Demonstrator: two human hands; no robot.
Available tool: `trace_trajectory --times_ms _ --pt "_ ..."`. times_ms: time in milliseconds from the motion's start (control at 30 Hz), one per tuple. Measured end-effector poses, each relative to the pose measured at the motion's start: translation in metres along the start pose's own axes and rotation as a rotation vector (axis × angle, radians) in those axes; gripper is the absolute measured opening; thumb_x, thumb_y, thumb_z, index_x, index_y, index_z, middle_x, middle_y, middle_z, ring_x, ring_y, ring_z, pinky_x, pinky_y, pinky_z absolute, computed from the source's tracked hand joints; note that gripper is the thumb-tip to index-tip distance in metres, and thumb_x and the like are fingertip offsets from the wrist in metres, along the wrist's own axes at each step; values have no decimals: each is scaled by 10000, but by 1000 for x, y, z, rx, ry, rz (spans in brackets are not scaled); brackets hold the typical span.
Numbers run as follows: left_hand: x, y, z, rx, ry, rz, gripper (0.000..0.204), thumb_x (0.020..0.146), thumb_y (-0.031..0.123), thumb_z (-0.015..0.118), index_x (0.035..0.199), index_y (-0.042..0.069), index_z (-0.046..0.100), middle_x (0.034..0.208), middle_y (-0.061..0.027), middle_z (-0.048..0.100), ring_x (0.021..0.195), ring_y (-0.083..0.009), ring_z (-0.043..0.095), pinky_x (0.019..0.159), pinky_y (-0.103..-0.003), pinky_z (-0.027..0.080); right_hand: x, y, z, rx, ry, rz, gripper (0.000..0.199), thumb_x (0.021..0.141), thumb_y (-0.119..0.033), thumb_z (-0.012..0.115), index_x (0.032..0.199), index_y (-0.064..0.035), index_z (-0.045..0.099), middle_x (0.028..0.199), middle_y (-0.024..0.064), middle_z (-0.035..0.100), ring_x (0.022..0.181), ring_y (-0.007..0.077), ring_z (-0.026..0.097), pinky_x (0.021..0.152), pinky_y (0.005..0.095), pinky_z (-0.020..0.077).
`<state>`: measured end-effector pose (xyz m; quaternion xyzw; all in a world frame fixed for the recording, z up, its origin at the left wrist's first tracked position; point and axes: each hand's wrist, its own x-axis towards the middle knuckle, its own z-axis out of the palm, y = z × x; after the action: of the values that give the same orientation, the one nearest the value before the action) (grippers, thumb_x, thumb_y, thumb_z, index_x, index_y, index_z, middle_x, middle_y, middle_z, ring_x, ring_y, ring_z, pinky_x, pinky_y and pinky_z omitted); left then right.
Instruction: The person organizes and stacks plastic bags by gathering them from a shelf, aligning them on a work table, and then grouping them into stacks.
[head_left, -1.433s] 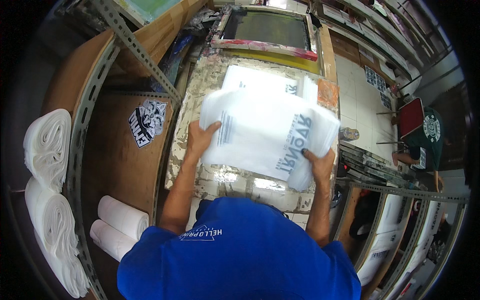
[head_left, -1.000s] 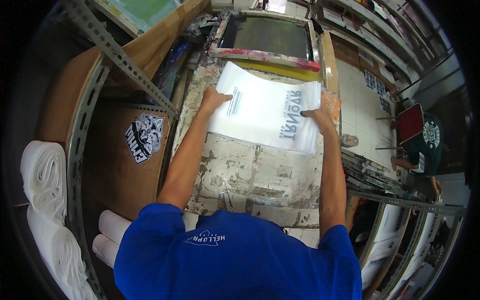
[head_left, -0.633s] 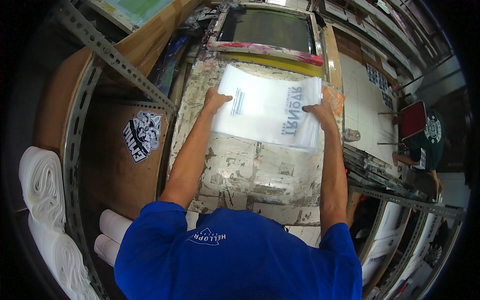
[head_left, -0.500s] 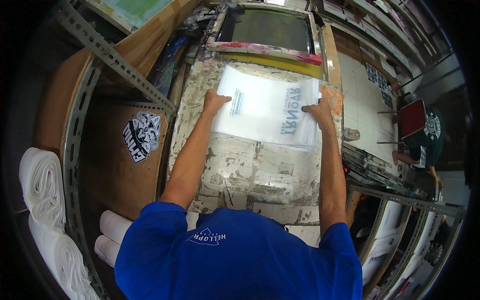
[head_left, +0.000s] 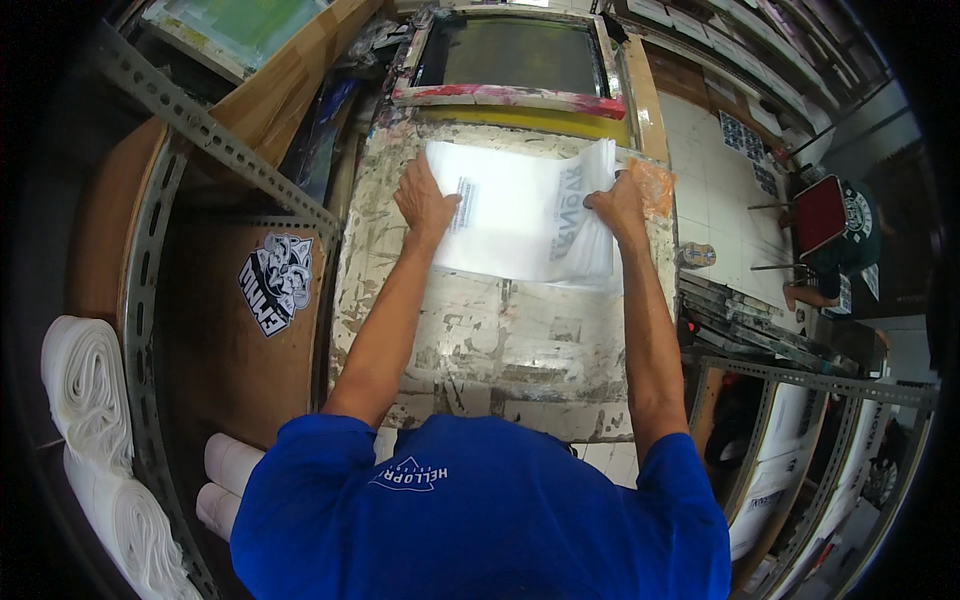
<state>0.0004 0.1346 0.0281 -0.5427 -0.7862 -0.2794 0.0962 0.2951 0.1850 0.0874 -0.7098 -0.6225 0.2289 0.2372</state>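
Note:
A stack of white translucent printed plastic bags (head_left: 510, 215) lies over the paint-worn table (head_left: 480, 340), its right edge fanned into several layers and curling up. My left hand (head_left: 425, 205) grips the stack's left edge, thumb on top beside a small block of dark print. At the opposite edge my right hand (head_left: 618, 208) pinches the layers, thumb on top near large dark lettering. The fingers under the sheets are hidden on both sides.
Beyond the stack lies a framed printing screen (head_left: 515, 60) with pink-stained edges. Orange tape (head_left: 652, 188) covers the table's right corner. Metal shelving (head_left: 215, 130) and white rolls (head_left: 90, 390) stand at left. A person (head_left: 850, 230) is by a red chair (head_left: 818, 212) at far right.
Both hands have drawn closer together, bowing the stack and lifting its right edge into a steeper curl. My left hand now wraps further round the left edge.

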Motion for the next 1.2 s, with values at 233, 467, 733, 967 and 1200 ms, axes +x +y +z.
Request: trace_trajectory --times_ms 233,467,733,967,1200 --pt "-45 69 11 -846 -733 210 393 860 209 725 1196 36 620 1098 -112 653 960 -221 617 831 -325 505 -1 -1 -3 -118 23 -19 563 637 -149 740 1069 139 522 986 338 649 937 441 662 834 446 533" --pt "-48 62 38 -1294 -1191 -407 854 948 732 243 1365 40 521 1208 -119 645 1077 -194 594 943 -334 422 -26 -39 15 -83 -55 -47 648 778 -360 731 1122 130 482 981 349 649 925 479 657 855 481 532" --pt "-51 69 36 -1247 -958 -437 560 746 308 824 1116 -36 582 1002 -128 664 925 -216 642 762 -329 517 -41 -4 27 411 -255 8 473 908 -208 579 1273 86 514 958 226 688 772 243 696 651 339 552" --pt "-46 69 33 -1227 -910 -575 513 630 90 775 1091 -27 582 967 -119 651 859 -199 621 751 -318 516 -53 11 35 37 -148 -74 407 857 -115 574 1201 102 556 1001 326 661 978 438 656 867 442 510" --pt "-44 71 16 -1443 -1013 -558 508 831 321 590 1222 -4 589 1122 -120 642 1036 -204 589 876 -263 426 -60 -4 40 104 -94 -64 512 953 -318 529 1221 117 537 953 369 644 973 489 637 885 497 491"
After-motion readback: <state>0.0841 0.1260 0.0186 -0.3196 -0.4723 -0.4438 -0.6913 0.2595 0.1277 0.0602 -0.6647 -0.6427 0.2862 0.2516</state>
